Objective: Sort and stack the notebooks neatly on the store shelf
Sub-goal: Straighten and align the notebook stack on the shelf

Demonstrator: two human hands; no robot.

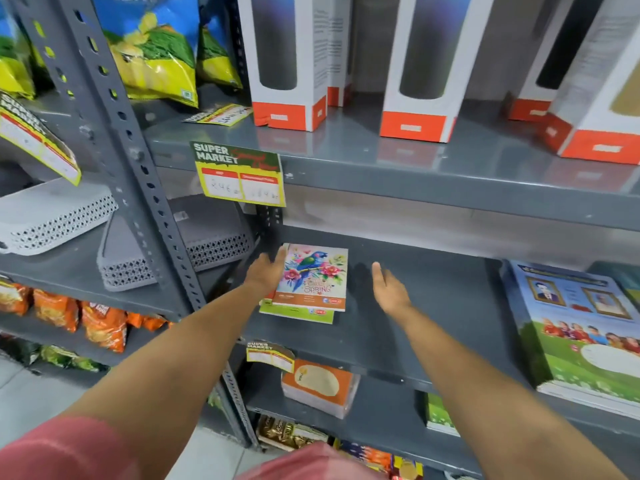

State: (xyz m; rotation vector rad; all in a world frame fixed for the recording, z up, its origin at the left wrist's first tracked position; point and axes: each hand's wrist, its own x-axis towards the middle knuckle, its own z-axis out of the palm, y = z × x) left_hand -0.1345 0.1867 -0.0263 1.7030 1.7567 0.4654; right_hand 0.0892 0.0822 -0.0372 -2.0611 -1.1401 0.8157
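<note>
A small stack of notebooks lies on the grey metal shelf point(433, 306) at its left end. The top notebook point(317, 277) shows a parrot and flowers with the word SPRING. A green-edged notebook point(298, 313) sticks out below it. My left hand point(268, 271) rests flat against the stack's left edge, fingers straight. To the right of the stack my right hand point(389, 289) hovers over bare shelf, fingers apart, holding nothing. A taller stack of larger notebooks point(575, 327) with a football-team cover lies at the shelf's right end.
The shelf above carries white and orange boxes point(415, 71) and a price tag point(239, 174). Grey plastic baskets point(180, 244) sit in the left bay behind a perforated upright point(138, 174). Snack packets point(86, 323) and packaged goods point(318, 386) fill the lower shelves.
</note>
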